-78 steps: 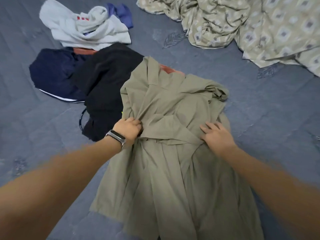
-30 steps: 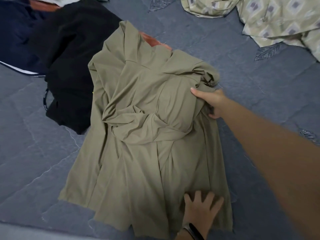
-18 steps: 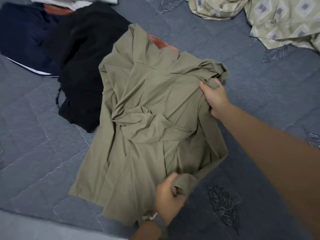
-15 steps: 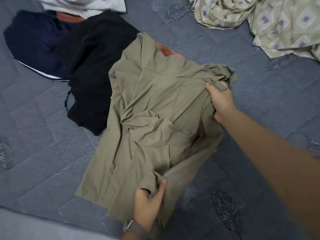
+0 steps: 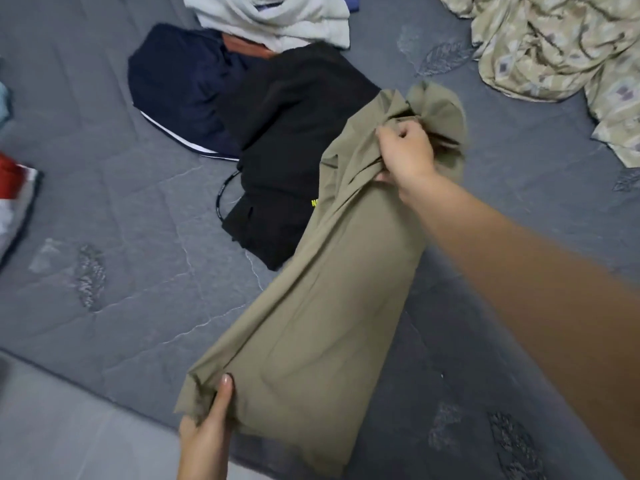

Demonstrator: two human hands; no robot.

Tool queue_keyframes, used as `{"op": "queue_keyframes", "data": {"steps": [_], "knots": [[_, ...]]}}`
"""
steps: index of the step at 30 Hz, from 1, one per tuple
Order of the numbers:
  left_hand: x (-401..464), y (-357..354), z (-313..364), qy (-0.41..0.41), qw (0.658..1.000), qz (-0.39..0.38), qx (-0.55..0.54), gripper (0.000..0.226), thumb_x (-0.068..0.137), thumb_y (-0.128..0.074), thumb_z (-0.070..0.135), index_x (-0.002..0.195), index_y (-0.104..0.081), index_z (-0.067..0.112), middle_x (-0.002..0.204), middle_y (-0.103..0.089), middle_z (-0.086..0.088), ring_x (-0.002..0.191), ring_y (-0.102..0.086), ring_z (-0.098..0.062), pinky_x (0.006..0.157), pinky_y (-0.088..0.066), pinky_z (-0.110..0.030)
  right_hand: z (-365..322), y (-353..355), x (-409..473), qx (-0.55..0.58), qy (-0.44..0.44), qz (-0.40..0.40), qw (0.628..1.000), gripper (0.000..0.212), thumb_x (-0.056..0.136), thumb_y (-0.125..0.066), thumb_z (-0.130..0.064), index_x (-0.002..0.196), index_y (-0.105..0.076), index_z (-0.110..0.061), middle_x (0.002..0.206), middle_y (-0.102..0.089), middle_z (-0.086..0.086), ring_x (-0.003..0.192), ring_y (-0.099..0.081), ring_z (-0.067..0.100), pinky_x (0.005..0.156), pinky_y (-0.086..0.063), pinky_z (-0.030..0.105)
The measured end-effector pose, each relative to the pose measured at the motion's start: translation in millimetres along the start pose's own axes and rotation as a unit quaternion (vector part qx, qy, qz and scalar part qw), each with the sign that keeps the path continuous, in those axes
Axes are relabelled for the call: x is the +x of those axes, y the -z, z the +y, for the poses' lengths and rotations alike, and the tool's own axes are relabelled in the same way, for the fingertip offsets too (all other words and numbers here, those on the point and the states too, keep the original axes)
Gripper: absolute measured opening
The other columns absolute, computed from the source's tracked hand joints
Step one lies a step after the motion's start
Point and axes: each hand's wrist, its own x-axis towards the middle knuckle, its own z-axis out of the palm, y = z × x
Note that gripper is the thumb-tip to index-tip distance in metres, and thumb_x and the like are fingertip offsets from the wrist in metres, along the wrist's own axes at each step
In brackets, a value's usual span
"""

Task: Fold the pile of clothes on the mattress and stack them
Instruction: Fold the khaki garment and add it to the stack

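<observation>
An olive-green garment is stretched lengthwise above the grey mattress, folded over into a long narrow shape. My right hand grips its bunched far end. My left hand pinches its near corner by the mattress edge. Behind it lies the pile: a black garment with a cord loop, a navy garment with a white stripe, an orange-brown piece and a light grey garment.
A crumpled beige patterned sheet fills the top right. Red, white and grey cloth shows at the left edge. The mattress edge runs diagonally across the bottom left, with pale floor below it.
The olive garment has gone from lying spread and rumpled to being folded over and pulled taut. My left hand carried the near hem across to the left; my right hand bunched the far end.
</observation>
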Motion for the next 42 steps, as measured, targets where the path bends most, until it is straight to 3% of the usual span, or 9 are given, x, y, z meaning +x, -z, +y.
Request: {"op": "queue_keyframes", "data": {"steps": [5, 8, 11, 15, 20, 27, 30, 35, 42], "knots": [[27.4, -4.6, 7.4, 0.071, 0.993, -0.047, 0.08, 0.026, 0.068, -0.084, 0.012, 0.077, -0.061, 0.003, 0.098, -0.067, -0.024, 0.083, -0.062, -0.028, 0.076, -0.054, -0.042, 29.0, -40.0, -5.8, -0.259, 0.033, -0.164, 0.951, 0.039, 0.09, -0.062, -0.026, 0.118, -0.058, 0.001, 0.116, -0.063, 0.018, 0.094, -0.057, 0.019, 0.09, -0.048, 0.036], [32.0, -6.8, 16.1, 0.03, 0.986, -0.015, 0.163, 0.037, 0.058, -0.087, 0.022, 0.062, -0.056, 0.003, 0.066, -0.062, -0.014, 0.082, -0.064, -0.034, 0.079, -0.05, -0.043, 54.5, -24.6, -16.2, -0.301, 0.122, -0.123, 0.938, 0.027, 0.085, -0.062, -0.009, 0.112, -0.065, -0.006, 0.117, -0.066, 0.009, 0.11, -0.059, 0.022, 0.093, -0.037, 0.019], [26.9, -9.5, 29.8, -0.024, 0.988, 0.014, 0.154, 0.048, 0.06, -0.088, 0.028, 0.088, -0.057, 0.003, 0.087, -0.063, -0.01, 0.088, -0.06, -0.027, 0.086, -0.048, -0.038, 77.8, 3.3, -35.4, -0.279, 0.221, 0.001, 0.934, 0.035, 0.076, -0.061, -0.001, 0.111, -0.062, -0.006, 0.113, -0.064, 0.01, 0.109, -0.055, 0.028, 0.093, -0.029, 0.018], [25.0, -10.0, 32.2, -0.036, 0.985, -0.043, 0.16, 0.042, 0.073, -0.082, 0.022, 0.1, -0.052, 0.01, 0.096, -0.059, -0.006, 0.091, -0.056, -0.022, 0.087, -0.044, -0.031, 129.4, 33.1, -82.5, -0.184, 0.061, 0.14, 0.971, 0.044, 0.074, -0.075, -0.008, 0.113, -0.054, 0.0, 0.108, -0.054, 0.012, 0.108, -0.052, 0.033, 0.097, -0.039, 0.037], [30.9, -11.7, 34.0, 0.058, 0.982, -0.149, 0.1, 0.024, 0.073, -0.081, 0.012, 0.089, -0.063, 0.013, 0.1, -0.069, -0.009, 0.089, -0.065, -0.024, 0.084, -0.056, -0.038, 198.0, 46.2, -151.1, -0.15, -0.201, 0.075, 0.965, 0.071, 0.074, -0.081, -0.031, 0.125, -0.049, 0.005, 0.12, -0.058, 0.02, 0.113, -0.056, 0.033, 0.093, -0.043, 0.036], [32.8, -23.8, 41.9, 0.068, 0.972, -0.189, 0.12, 0.055, 0.069, -0.083, 0.032, 0.115, -0.065, 0.008, 0.107, -0.07, -0.007, 0.102, -0.065, -0.025, 0.1, -0.048, -0.043, 223.7, 23.3, -221.3, -0.09, -0.283, -0.025, 0.955, 0.05, 0.07, -0.082, -0.041, 0.105, -0.06, -0.014, 0.108, -0.066, 0.004, 0.097, -0.062, 0.02, 0.087, -0.049, 0.029], [30.2, -24.6, 35.5, 0.045, 0.976, -0.167, 0.132, 0.066, 0.058, -0.088, 0.038, 0.113, -0.067, 0.009, 0.111, -0.07, -0.008, 0.103, -0.064, -0.027, 0.1, -0.047, -0.045, 235.9, 17.3, -243.4, -0.105, -0.316, -0.03, 0.942, 0.063, 0.065, -0.084, -0.046, 0.111, -0.065, -0.007, 0.112, -0.067, 0.008, 0.107, -0.063, 0.025, 0.089, -0.05, 0.031], [11.2, -15.4, 28.9, 0.041, 0.974, -0.192, 0.109, 0.053, 0.064, -0.086, 0.025, 0.11, -0.066, 0.006, 0.111, -0.069, -0.014, 0.1, -0.065, -0.029, 0.098, -0.048, -0.045, 254.5, 8.3, -275.4, -0.049, -0.388, -0.084, 0.917, 0.061, 0.065, -0.087, -0.029, 0.115, -0.067, -0.001, 0.118, -0.068, 0.012, 0.111, -0.063, 0.026, 0.094, -0.05, 0.037], [-49.1, 8.1, 29.6, 0.113, 0.965, -0.237, 0.008, 0.03, 0.086, -0.065, 0.002, 0.115, -0.061, 0.002, 0.096, -0.072, -0.013, 0.094, -0.065, -0.029, 0.078, -0.057, -0.039, 221.2, 46.9, -308.5, 0.05, -0.377, -0.021, 0.925, 0.045, 0.073, -0.082, -0.014, 0.114, -0.066, -0.004, 0.109, -0.07, 0.011, 0.099, -0.065, 0.029, 0.083, -0.054, 0.038]]}}
